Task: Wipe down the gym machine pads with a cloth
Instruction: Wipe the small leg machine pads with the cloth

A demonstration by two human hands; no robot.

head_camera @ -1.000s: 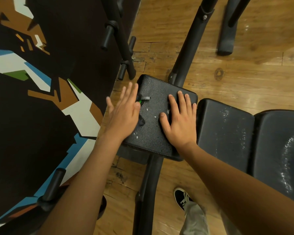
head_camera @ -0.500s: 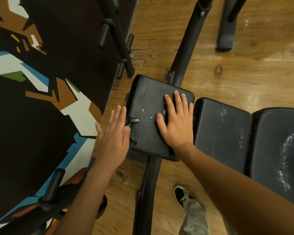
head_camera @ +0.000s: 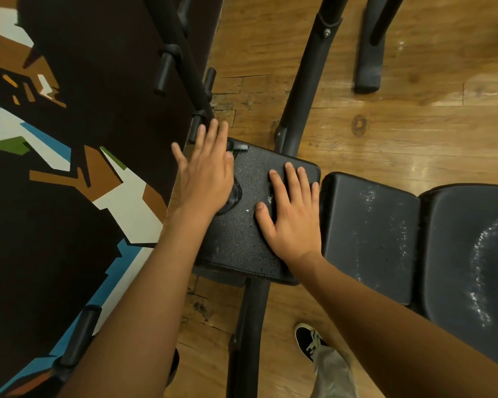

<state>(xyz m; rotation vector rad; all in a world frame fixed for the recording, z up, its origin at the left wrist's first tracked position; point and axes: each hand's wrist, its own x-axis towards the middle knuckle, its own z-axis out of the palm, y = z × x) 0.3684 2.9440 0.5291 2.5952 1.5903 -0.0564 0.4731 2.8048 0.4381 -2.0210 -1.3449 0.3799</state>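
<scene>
Painted wall panel (head_camera: 55, 196): fills the frame from seven to eleven o'clock. Black pegs of a rack stand in front of it.

Left hand (head_camera: 204, 179): lies at nine o'clock on the small pad, half over its left edge. The fingers are straight and spread, nothing is clenched, and the palm presses down flat, the posture suited to dragging a wiper across the surface.

Dark wad (head_camera: 234, 195): shows at three o'clock of the left palm, pinned beneath it. It is probably the cloth, though too little is exposed to be certain.

Green-and-grey object (head_camera: 237, 147): sits at the fingertips, at the pad's eleven o'clock corner. It cannot be identified.

Small pad (head_camera: 242, 242): black, pebbled and beaded with droplets, so the wetting appears done and the wiping is in progress.

Right hand (head_camera: 292, 216): rests at three o'clock on the same pad, flat and released, gripping nothing. It likely braces the pad against the left hand's push.

Shoe (head_camera: 308, 338): stands on the wooden floor (head_camera: 414, 124) at six o'clock.

Middle pad (head_camera: 371, 234): just beside the small pad at three o'clock and speckled with spray. It seems not yet wiped.

Large pad (head_camera: 472, 254): at the far three o'clock edge, carrying a curved wet streak. It appears to await its turn.
</scene>
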